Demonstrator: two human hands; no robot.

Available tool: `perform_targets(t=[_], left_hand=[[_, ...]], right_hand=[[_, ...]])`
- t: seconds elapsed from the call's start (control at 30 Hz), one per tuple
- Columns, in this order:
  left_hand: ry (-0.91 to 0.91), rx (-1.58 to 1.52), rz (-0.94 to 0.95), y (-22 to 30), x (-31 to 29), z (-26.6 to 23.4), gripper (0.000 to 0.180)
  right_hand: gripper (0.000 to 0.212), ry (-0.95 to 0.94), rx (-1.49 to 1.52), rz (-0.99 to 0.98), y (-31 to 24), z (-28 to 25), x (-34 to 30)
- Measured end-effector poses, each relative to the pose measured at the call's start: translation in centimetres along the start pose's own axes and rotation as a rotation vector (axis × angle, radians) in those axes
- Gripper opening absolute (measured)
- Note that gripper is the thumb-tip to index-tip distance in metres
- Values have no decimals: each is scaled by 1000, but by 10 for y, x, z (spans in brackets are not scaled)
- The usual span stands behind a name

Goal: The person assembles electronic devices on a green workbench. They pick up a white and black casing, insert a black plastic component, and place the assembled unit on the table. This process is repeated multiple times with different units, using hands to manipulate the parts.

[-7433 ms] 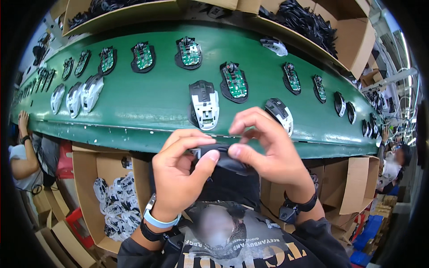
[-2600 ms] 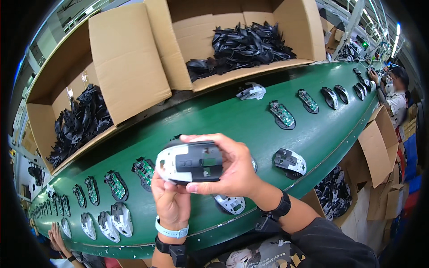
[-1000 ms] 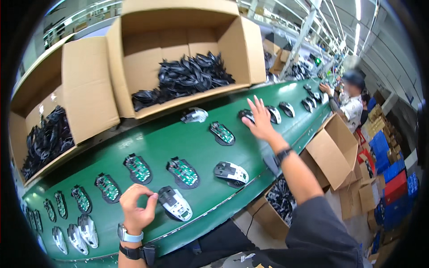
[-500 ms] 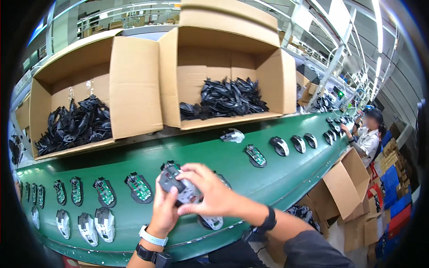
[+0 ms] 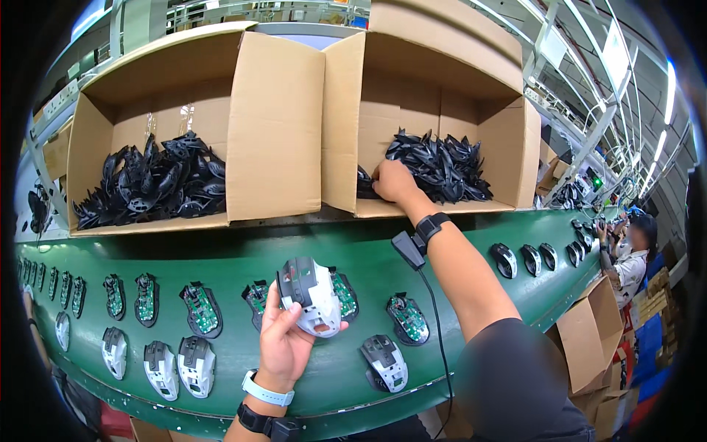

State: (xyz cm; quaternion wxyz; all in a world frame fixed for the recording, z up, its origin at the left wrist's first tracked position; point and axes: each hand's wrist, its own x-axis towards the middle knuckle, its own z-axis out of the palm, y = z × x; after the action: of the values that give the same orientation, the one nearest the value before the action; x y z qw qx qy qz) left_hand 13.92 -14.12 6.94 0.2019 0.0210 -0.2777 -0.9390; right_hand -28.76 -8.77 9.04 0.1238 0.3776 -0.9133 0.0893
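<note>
My left hand (image 5: 286, 342) holds a white and dark grey computer mouse shell (image 5: 313, 298) above the green conveyor belt, thumb on its side and fingers beneath. My right hand (image 5: 395, 181) is inside the right cardboard box (image 5: 436, 96), its fingers curled on a black plastic part (image 5: 365, 184) at the left of the pile; the fingertips are partly hidden. Behind the held shell lie mouse bases with green circuit boards (image 5: 345, 295), partly covered by it. Nearby on the belt are another open base (image 5: 407, 319) and a white and grey mouse (image 5: 385, 363).
The left cardboard box (image 5: 276, 132) holds another heap of black plastic parts (image 5: 158, 180). Rows of bases and white shells (image 5: 197, 366) line the green belt (image 5: 243, 401). A cable (image 5: 440, 331) hangs from my right wrist device. A co-worker (image 5: 633, 254) is at the far right.
My right hand has let go of the mouse shell and moved up into the right box. The shell stays in my left hand, now turned more upright. The view has swung left.
</note>
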Motion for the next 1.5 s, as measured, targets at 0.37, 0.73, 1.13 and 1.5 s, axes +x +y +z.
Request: perform_targets(t=[0.37,0.73,1.13,1.5], left_hand=[[1,42,-25,3,-3,-1,48],[37,74,-33,2,-4,-6,48],[21,93,-33,10,-8,-11,58],[49,90,18,9,-8,4,66]], right_hand=[[27,171,347,-146,20,-44,-42],[26,-122,20,-49,-37,-10,-5],[28,72,1202,-151,-45,-105,-83],[28,-173,1914,19,-149,-69,-248]])
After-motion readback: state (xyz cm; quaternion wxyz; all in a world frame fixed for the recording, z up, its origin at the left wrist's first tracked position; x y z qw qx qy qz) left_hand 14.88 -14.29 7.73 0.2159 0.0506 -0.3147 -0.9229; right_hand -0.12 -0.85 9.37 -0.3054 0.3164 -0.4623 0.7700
